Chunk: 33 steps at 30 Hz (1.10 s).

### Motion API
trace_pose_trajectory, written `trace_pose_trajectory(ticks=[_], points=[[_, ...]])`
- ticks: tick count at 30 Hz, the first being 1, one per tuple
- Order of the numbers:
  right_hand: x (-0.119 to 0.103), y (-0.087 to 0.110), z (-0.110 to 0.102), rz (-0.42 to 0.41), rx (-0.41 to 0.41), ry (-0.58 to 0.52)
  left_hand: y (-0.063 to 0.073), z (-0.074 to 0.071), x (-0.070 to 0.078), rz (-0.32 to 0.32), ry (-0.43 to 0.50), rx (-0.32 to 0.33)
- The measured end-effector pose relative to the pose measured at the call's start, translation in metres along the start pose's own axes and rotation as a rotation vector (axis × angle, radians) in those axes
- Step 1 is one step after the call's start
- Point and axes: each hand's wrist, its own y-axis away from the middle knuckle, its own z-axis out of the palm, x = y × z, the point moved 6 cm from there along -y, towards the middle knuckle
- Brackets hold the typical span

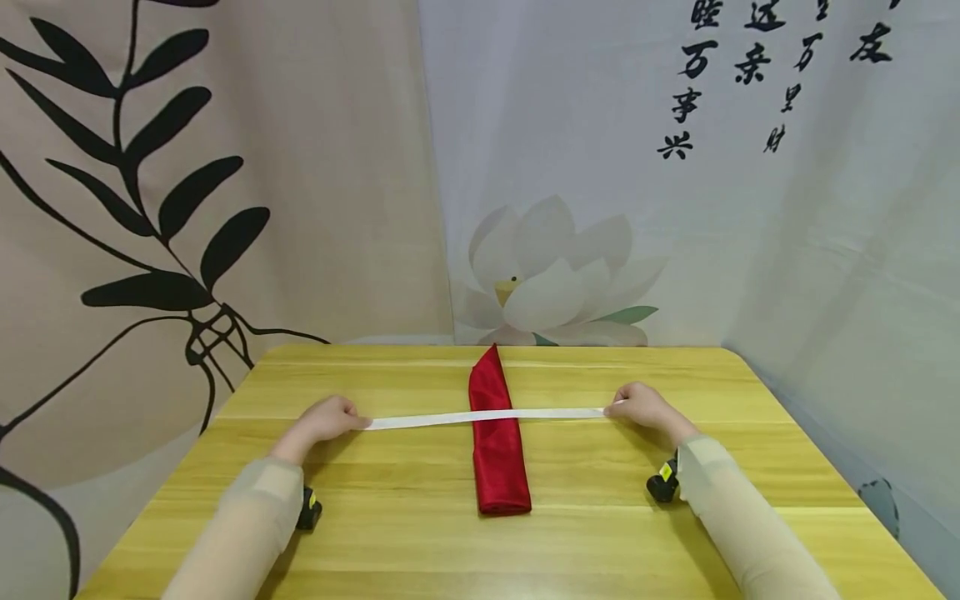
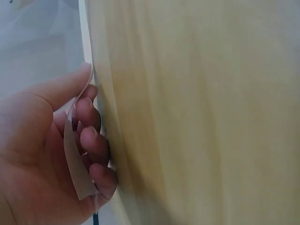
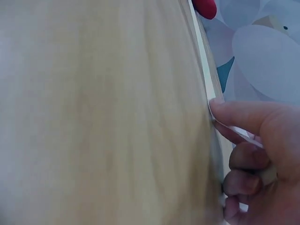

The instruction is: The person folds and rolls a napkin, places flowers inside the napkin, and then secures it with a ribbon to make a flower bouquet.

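Observation:
A white ribbon-like strip (image 1: 427, 419) is stretched straight from side to side across a folded red cloth (image 1: 501, 475). The cloth is long and narrow, with a pointed far end, and lies lengthwise on the table. My left hand (image 1: 327, 419) pinches the strip's left end between thumb and fingers; in the left wrist view the loose tail (image 2: 77, 166) hangs inside the palm. On the other side my right hand (image 1: 647, 408) pinches the right end, its tail tucked among the curled fingers (image 3: 243, 183). Whether the strip touches the cloth, I cannot tell.
The wooden table (image 1: 390, 533) has its far edge just beyond the cloth's tip. Behind it hangs a curtain (image 1: 337, 167) printed with dark leaves, a lotus and characters. Small black devices (image 1: 663, 483) sit at both wrists.

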Motion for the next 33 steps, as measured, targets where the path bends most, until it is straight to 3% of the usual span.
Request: trace_pose_trajectory(ticks=[16,24,33], points=[[0.002,-0.026,-0.003,0.051,0.022,0.099,-0.020,-0.006,0.000,-0.114,0.033,-0.059],[0.000,-0.030,-0.003,0.057,0.021,0.080,-0.023,-0.004,-0.003,-0.179,0.052,-0.036],[0.004,-0.042,-0.004,0.112,0.053,0.120,-0.024,-0.008,0.005,-0.228,0.045,0.001]])
